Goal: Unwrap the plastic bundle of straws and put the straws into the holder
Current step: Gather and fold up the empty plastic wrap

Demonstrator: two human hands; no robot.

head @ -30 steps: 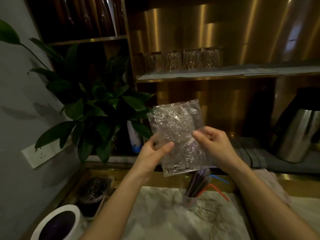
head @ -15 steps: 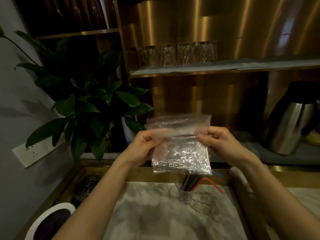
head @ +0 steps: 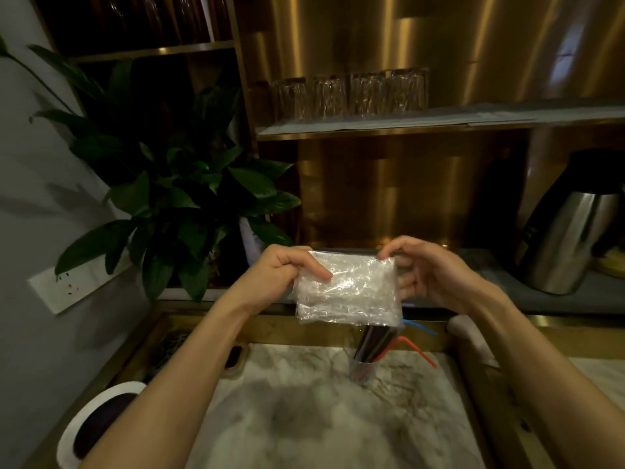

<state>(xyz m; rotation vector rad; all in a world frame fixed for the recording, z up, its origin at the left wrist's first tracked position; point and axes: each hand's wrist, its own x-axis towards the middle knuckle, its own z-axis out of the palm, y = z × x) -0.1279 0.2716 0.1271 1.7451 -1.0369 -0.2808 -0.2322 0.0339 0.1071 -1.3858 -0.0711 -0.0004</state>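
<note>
I hold a crinkled clear plastic wrap point(head: 348, 292), folded into a flat rectangle, in the air above the counter. My left hand point(head: 287, 272) pinches its upper left corner. My right hand point(head: 426, 272) pinches its upper right edge, fingers behind the plastic. Below the wrap a small clear glass holder point(head: 361, 368) stands on the marble counter point(head: 304, 418), holding several dark straws point(head: 373, 343), with an orange bent straw point(head: 414, 348) and a blue one point(head: 419, 328) sticking out to the right. The wrap hides the tops of the straws.
A leafy potted plant point(head: 176, 198) stands at the back left. A steel thermal jug point(head: 568, 242) sits on a grey mat at the right. Upturned glasses point(head: 351, 93) line the shelf above. A white bowl point(head: 98, 424) with dark contents is at the lower left.
The plastic wrap was an open sheet held upright; both hands folded its top down and lowered it, so it is now a smaller doubled rectangle just above the holder.
</note>
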